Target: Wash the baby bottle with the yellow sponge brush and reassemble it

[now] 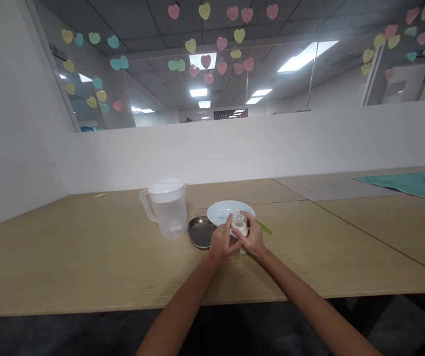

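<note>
- Small clear baby bottle (pixel 239 228) standing on the table (pixel 86 257), just in front of the white plate (pixel 227 211).
- Held from both sides: left hand (pixel 220 242) wrapped on the bottle's left flank, right hand (pixel 254 238) on its right flank, fingers reaching up toward the collar below the teat.
- Both grips closed on the bottle; lower body of the bottle hidden behind the palms, so fill level impossible to tell.
- Probably light: thin see-through plastic, small enough to vanish between two palms.
- Body likely stiff but smooth, so somewhat slippery if wet; a firm wrap round the middle judged safer than a fingertip pinch.
- Teat on top soft and yielding; poor place to take hold, better left untouched.
- Collar ring under the teat probably the best purchase for turning, with the other hand steadying the body.
- Unlikely to break if dropped, yet narrow at the base and easy to tip over.
- Left of the plate: a round metal dish (pixel 200 232), touching or nearly touching the plate's edge.
- Further left of the plate: a clear plastic jug (pixel 168 207) with lid and handle, upright.
- Right of the plate: a green utensil (pixel 263 227) poking out past the right hand, partly hidden.
- Far to the right of the plate, well apart: a teal mat (pixel 408 183) on the table.
</note>
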The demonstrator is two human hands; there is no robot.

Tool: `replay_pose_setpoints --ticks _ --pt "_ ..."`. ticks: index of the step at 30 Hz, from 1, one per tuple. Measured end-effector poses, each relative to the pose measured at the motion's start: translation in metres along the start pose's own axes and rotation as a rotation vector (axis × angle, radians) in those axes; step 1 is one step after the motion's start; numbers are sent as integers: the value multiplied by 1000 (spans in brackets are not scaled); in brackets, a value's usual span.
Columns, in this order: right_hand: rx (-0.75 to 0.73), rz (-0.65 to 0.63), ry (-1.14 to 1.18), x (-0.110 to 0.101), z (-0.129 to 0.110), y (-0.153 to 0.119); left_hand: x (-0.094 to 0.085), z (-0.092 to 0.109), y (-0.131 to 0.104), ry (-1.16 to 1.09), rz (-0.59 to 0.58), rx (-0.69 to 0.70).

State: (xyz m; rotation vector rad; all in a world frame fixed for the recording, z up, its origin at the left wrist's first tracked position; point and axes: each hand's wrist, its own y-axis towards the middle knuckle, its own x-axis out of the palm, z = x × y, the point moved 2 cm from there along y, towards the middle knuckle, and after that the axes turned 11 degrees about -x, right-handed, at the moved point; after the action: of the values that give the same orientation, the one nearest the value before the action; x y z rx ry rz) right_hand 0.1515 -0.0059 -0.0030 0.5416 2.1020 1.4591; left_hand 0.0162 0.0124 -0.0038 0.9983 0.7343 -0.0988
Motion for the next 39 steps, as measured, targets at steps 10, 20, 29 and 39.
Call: replay_pose_setpoints --ticks 10,20,29,39 --pt "123 -18 108 -4 0 0 4 0 1 14 -39 -9" --pt "27 -12 -101 -7 -7 0 0 -1 3 63 -9 -56" --pt "316 472 -29 -16 8 6 -6 6 6 38 10 -59" --pt "496 252 224 -2 46 2 -5 5 9 56 30 -34"
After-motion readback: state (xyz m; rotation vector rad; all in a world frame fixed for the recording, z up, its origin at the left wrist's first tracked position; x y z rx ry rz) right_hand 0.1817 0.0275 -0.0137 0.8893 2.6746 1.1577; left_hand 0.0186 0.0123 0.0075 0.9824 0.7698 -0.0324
